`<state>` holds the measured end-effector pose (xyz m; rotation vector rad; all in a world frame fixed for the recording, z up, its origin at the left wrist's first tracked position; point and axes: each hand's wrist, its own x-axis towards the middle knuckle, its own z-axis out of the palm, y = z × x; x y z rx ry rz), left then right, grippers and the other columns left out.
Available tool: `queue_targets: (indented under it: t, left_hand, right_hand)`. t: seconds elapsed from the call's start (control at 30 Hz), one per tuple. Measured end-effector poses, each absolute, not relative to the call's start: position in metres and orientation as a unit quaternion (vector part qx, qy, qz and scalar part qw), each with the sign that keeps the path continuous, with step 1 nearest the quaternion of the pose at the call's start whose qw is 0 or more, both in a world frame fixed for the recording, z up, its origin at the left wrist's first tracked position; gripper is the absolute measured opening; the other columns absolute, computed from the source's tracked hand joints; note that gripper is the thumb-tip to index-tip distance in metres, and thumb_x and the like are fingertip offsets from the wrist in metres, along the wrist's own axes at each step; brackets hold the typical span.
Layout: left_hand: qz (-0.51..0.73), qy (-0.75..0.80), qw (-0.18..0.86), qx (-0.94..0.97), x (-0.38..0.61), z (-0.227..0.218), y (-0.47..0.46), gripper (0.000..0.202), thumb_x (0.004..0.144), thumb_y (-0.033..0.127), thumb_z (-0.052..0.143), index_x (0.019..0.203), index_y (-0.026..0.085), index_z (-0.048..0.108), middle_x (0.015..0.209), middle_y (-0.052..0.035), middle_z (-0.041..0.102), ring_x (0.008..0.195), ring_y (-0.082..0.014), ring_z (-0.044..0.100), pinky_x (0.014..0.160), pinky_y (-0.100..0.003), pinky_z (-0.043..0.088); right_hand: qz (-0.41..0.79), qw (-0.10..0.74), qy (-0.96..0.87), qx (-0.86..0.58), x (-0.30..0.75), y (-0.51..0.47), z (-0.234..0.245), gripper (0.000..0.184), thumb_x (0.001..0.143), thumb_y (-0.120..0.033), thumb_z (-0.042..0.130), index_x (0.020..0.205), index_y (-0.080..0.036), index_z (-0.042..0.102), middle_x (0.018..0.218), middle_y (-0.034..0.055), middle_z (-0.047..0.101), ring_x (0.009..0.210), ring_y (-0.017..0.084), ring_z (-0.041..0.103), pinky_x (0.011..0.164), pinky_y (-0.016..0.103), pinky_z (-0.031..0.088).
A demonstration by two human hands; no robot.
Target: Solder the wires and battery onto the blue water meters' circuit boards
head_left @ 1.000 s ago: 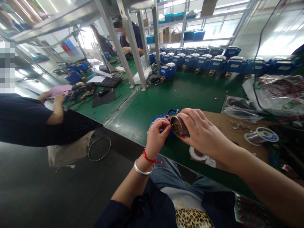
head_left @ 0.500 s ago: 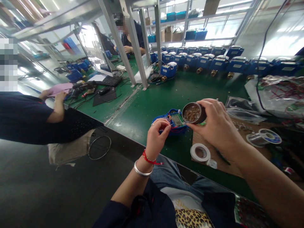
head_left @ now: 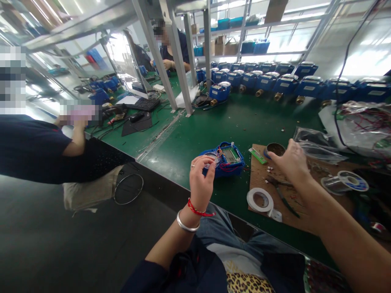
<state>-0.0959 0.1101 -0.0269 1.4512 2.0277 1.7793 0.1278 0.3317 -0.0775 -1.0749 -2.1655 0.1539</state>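
A blue meter housing [head_left: 233, 169] lies open on the green bench, with a small display, thin coloured wires and a round clear part showing. My left hand [head_left: 202, 177] is over its left side, thumb and fingertips pinched together; whatever is between them is too small to make out. My right hand [head_left: 291, 160] is curled round a round metal can [head_left: 275, 148] standing on a sheet of cardboard [head_left: 258, 179]. The thumb lies on the can's near side and the fingers at its right. Dark contents show inside the can.
On the cardboard are a green-and-white pack [head_left: 258, 156], pliers [head_left: 285, 197], a tape roll [head_left: 259, 200] and a solder spool [head_left: 345, 181]. Bagged wires [head_left: 363, 126] lie right. Blue meters [head_left: 287, 83] line the back. Metal posts [head_left: 185, 73] stand left; a co-worker [head_left: 33, 150] sits beyond.
My right hand has lowered the can from its tilt beside the meter housing and stood it upright on the cardboard, to the right. My left hand stays pinched at the housing.
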Motion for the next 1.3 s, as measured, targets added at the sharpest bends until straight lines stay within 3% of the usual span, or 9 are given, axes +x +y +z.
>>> queue_targets:
  t: [0.07, 0.1, 0.17, 0.23, 0.47, 0.87, 0.97, 1.1, 1.3]
  left_hand:
    - [0.587, 0.666, 0.040, 0.459, -0.094, -0.029, 0.111, 0.011, 0.092, 0.026, 0.054, 0.088, 0.019, 0.061, 0.098, -0.0057, 0.067, 0.103, -0.0189, 0.057, 0.096, -0.035, 0.042]
    - [0.589, 0.669, 0.039, 0.451, -0.093, -0.029, 0.111, 0.012, 0.093, 0.026, 0.054, 0.089, 0.019, 0.062, 0.097, -0.0057, 0.067, 0.105, -0.0192, 0.057, 0.096, -0.035, 0.042]
    - [0.592, 0.675, 0.036, 0.439, -0.091, -0.031, 0.112, 0.013, 0.093, 0.027, 0.053, 0.089, 0.020, 0.063, 0.096, -0.0060, 0.067, 0.105, -0.0197, 0.057, 0.096, -0.036, 0.043]
    - [0.596, 0.681, 0.031, 0.425, -0.089, -0.032, 0.113, 0.013, 0.092, 0.029, 0.055, 0.088, 0.020, 0.064, 0.097, -0.0066, 0.066, 0.104, -0.0201, 0.058, 0.095, -0.036, 0.043]
    - [0.602, 0.690, 0.019, 0.401, -0.086, -0.036, 0.114, 0.011, 0.092, 0.029, 0.057, 0.091, 0.020, 0.064, 0.097, -0.0051, 0.065, 0.100, -0.0188, 0.059, 0.092, -0.034, 0.044]
    - [0.611, 0.678, 0.023, 0.407, -0.085, -0.034, 0.113, 0.010, 0.093, 0.027, 0.054, 0.091, 0.019, 0.061, 0.098, -0.0047, 0.067, 0.099, -0.0182, 0.060, 0.093, -0.034, 0.045]
    - [0.608, 0.679, 0.021, 0.412, -0.086, -0.033, 0.113, 0.009, 0.092, 0.026, 0.055, 0.089, 0.019, 0.060, 0.100, -0.0044, 0.066, 0.100, -0.0179, 0.060, 0.094, -0.034, 0.044]
    - [0.605, 0.679, 0.028, 0.415, -0.087, -0.031, 0.112, 0.009, 0.092, 0.026, 0.055, 0.088, 0.019, 0.059, 0.102, -0.0055, 0.065, 0.101, -0.0184, 0.060, 0.096, -0.035, 0.044]
    - [0.557, 0.718, -0.014, 0.417, -0.092, -0.029, 0.110, 0.009, 0.089, 0.025, 0.058, 0.085, 0.019, 0.062, 0.113, -0.0077, 0.059, 0.107, -0.0195, 0.055, 0.097, -0.036, 0.041]
  right_hand:
    - [0.060, 0.386, -0.821, -0.416, 0.107, 0.306, -0.048, 0.055, 0.088, -0.040, 0.056, 0.133, -0.010, 0.046, 0.132, 0.0231, 0.054, 0.123, 0.034, 0.050, 0.101, 0.045, 0.039]
    - [0.083, 0.407, -0.828, -0.377, 0.093, 0.292, -0.032, 0.047, 0.089, -0.035, 0.055, 0.131, -0.014, 0.049, 0.128, 0.0167, 0.059, 0.119, 0.029, 0.054, 0.102, 0.043, 0.040]
    - [0.146, 0.371, -0.880, -0.258, 0.065, 0.265, -0.006, 0.029, 0.092, -0.028, 0.052, 0.119, -0.021, 0.059, 0.118, 0.0075, 0.066, 0.109, 0.022, 0.061, 0.099, 0.038, 0.044]
    - [0.165, 0.337, -0.911, -0.172, 0.038, 0.247, 0.008, 0.022, 0.092, -0.027, 0.054, 0.111, -0.021, 0.063, 0.112, 0.0052, 0.069, 0.106, 0.021, 0.063, 0.100, 0.038, 0.044]
    - [0.158, 0.290, -0.936, -0.122, 0.002, 0.246, 0.003, 0.009, 0.088, -0.025, 0.061, 0.088, -0.020, 0.068, 0.090, 0.0031, 0.072, 0.092, 0.021, 0.061, 0.089, 0.039, 0.043]
    - [0.145, 0.340, -0.922, -0.118, 0.010, 0.244, -0.006, 0.015, 0.089, -0.018, 0.057, 0.087, -0.021, 0.072, 0.088, 0.0043, 0.069, 0.091, 0.022, 0.054, 0.087, 0.040, 0.043]
    - [0.160, 0.343, -0.916, -0.136, 0.011, 0.242, -0.007, 0.018, 0.090, -0.020, 0.056, 0.099, -0.022, 0.071, 0.093, 0.0043, 0.070, 0.093, 0.023, 0.055, 0.090, 0.042, 0.044]
    - [0.193, 0.345, -0.907, -0.146, 0.016, 0.240, -0.010, 0.039, 0.090, -0.020, 0.055, 0.129, -0.022, 0.056, 0.111, 0.0056, 0.068, 0.106, 0.023, 0.056, 0.097, 0.043, 0.045]
    - [0.206, 0.381, -0.887, -0.161, 0.023, 0.233, -0.017, 0.042, 0.090, -0.019, 0.053, 0.132, -0.020, 0.051, 0.129, 0.0091, 0.059, 0.120, 0.023, 0.052, 0.105, 0.042, 0.042]
